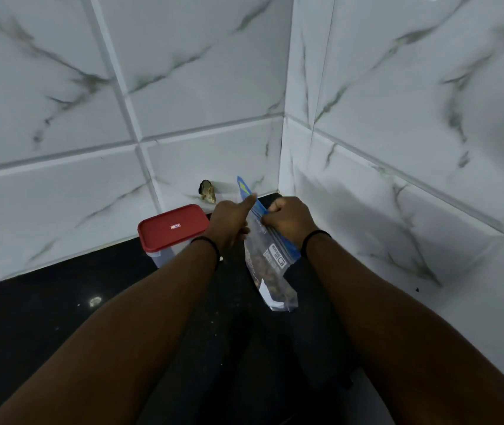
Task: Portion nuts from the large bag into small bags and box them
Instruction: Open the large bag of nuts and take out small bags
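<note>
The head view looks down into a corner where two white marble-patterned tiled walls meet above a dark countertop. Both forearms reach in from the bottom edge, each with a dark band at the wrist. Between the hands a clear zip bag with a blue closure strip is held up off the counter, tilted, its top toward the corner and its bottom hanging nearer the camera; brown nuts show through the lower half, though they blur together and cannot be counted, and the printed label on the plastic is too small to read. The right hand is clenched around the blue strip near the bag's top, its fingertips hidden behind the knuckles. The left hand lies against the other side of the bag's top with its thumb stretched along the strip; its remaining fingers are hidden behind the hand and the plastic, so how they hold the bag cannot be told for certain. To the left, partly covered by the left wrist, a translucent box with a red lid stands on the counter against the wall, lid on. Behind the left hand, a small brownish object sits at the foot of the wall; what it is cannot be made out.
</note>
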